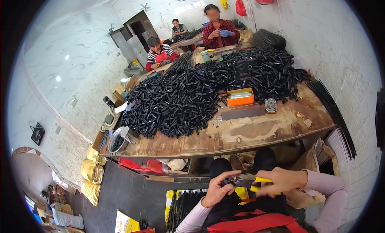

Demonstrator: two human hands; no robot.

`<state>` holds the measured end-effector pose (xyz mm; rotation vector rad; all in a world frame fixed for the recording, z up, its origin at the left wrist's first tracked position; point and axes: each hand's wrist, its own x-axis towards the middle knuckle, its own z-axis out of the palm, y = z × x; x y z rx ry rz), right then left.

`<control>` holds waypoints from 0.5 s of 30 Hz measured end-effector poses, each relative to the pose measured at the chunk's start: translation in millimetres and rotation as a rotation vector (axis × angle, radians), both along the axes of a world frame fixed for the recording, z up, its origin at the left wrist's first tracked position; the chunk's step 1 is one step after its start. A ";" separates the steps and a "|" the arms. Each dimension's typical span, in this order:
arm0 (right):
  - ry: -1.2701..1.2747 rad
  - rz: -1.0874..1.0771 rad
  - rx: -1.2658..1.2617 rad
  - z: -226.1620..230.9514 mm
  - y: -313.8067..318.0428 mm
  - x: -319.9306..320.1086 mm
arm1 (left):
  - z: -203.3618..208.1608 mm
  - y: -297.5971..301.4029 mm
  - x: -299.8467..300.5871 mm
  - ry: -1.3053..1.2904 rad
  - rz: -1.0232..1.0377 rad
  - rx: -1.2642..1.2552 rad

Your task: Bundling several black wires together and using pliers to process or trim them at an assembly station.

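Over my lap, my left hand [217, 189] pinches a short black tube [227, 179] between thumb and fingers, its round open end facing up. My right hand [281, 180] is wrapped round the yellow-handled pliers [262, 179], slightly blurred. The pliers' jaws point left and reach to the tube; whether they grip it or something thin at its end, I cannot make out. Below my left hand, a bundle of thin black rods [182, 209] lies on yellow and white packaging beside my leg.
A large heap of black tubes [172, 100] covers much of the wooden table [200, 143]. An orange box [240, 97], a small clear container [270, 105] and a metal bowl [116, 141] stand near it. Long black rods [337, 117] overhang the right edge. Several people work beyond.
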<state>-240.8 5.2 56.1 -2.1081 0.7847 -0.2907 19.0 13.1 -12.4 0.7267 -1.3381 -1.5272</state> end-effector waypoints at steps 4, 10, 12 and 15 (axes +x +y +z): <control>-0.129 -0.010 0.676 -8.5 -5.1 12.5 | -5.6 -0.8 2.6 -0.175 -0.065 0.041; 0.062 -0.274 -0.662 -12.5 -5.5 15.2 | 9.9 -15.3 4.4 -0.183 0.043 -0.169; -0.024 -0.227 -0.261 -12.2 -3.7 15.0 | 11.6 -20.4 4.6 -0.161 -0.003 -0.127; -0.045 -0.181 0.298 -28.2 -6.1 17.3 | 1.8 -20.5 5.0 -0.149 -0.066 -0.140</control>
